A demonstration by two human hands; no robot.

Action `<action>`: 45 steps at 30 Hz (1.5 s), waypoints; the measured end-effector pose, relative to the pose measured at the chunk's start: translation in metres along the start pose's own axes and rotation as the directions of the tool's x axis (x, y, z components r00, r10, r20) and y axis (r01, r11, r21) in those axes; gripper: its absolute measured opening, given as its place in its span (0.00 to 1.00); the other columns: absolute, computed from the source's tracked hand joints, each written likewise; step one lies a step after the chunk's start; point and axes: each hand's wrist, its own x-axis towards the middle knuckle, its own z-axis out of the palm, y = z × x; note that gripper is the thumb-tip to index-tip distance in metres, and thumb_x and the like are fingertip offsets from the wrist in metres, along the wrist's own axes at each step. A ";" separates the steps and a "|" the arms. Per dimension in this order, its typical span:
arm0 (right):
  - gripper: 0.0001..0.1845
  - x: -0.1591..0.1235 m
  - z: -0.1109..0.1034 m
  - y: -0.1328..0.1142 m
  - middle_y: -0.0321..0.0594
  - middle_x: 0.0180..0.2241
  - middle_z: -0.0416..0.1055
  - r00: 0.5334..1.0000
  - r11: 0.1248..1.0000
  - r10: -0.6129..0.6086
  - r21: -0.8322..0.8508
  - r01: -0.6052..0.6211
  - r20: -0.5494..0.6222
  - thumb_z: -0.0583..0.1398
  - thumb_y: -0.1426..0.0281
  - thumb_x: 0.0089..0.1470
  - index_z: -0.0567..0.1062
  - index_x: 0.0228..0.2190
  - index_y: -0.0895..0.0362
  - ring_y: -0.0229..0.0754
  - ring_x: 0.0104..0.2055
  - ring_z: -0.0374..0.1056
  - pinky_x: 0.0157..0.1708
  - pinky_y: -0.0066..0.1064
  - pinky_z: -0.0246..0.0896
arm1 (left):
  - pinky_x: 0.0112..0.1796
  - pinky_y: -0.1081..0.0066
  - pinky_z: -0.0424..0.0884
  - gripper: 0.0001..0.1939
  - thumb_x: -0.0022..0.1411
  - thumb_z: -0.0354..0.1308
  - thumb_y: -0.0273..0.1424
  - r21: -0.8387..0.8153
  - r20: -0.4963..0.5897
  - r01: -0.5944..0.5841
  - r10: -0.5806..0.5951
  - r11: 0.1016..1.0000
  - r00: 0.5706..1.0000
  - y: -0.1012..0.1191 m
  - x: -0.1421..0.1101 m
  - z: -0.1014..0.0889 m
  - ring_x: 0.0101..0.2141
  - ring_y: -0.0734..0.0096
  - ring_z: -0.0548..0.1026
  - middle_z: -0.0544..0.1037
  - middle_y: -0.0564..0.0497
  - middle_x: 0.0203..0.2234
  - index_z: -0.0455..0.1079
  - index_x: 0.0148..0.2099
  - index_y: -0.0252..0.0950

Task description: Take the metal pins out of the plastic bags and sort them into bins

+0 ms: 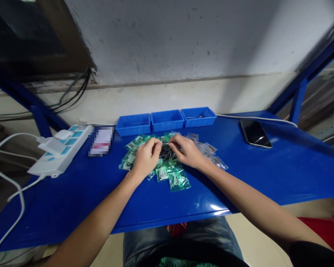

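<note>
My left hand (147, 157) is closed, thumb against fingers, above the left part of a heap of small green-tinted plastic bags (179, 181). Facing it, my right hand (188, 151) is curled with its thumb and fingertips drawn together. Only a small gap parts the two hands, and whatever is between their fingertips is too small to make out. Under them lies a pile of thin dark metal pieces (167, 152), perhaps screws. White and metal pieces show inside the green bags. Clear bags (207, 150) with small parts lie to the right of my right hand.
Three blue bins (167, 120) stand in a row by the wall; the right one holds a few thin pieces. A white power strip (62, 150) with plugs and cables is at left, beside a blurred packet (101, 141). A phone (255, 132) lies right on the blue table (167, 211).
</note>
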 end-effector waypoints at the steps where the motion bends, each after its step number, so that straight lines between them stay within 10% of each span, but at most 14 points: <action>1: 0.07 0.000 0.000 0.001 0.38 0.29 0.66 1.000 1.000 0.001 -0.006 -0.001 -0.001 0.50 0.68 0.60 0.66 0.34 0.57 0.37 0.27 0.60 0.29 0.29 0.55 | 0.26 0.74 0.62 0.07 0.65 0.48 0.33 -0.014 -0.004 0.002 -0.002 1.000 1.000 0.000 0.000 0.000 0.23 0.74 0.69 0.72 0.53 0.24 0.64 0.37 0.37; 45: 0.13 0.001 -0.001 -0.005 0.38 0.26 0.64 1.000 1.000 -0.001 -0.018 0.000 -0.024 0.48 0.66 0.61 0.67 0.30 0.57 0.38 0.28 0.61 0.30 0.30 0.55 | 0.21 0.76 0.58 0.08 0.64 0.50 0.34 -0.036 -0.019 -0.036 0.035 0.999 0.999 0.002 -0.002 0.002 0.17 0.78 0.62 0.65 0.58 0.17 0.66 0.36 0.37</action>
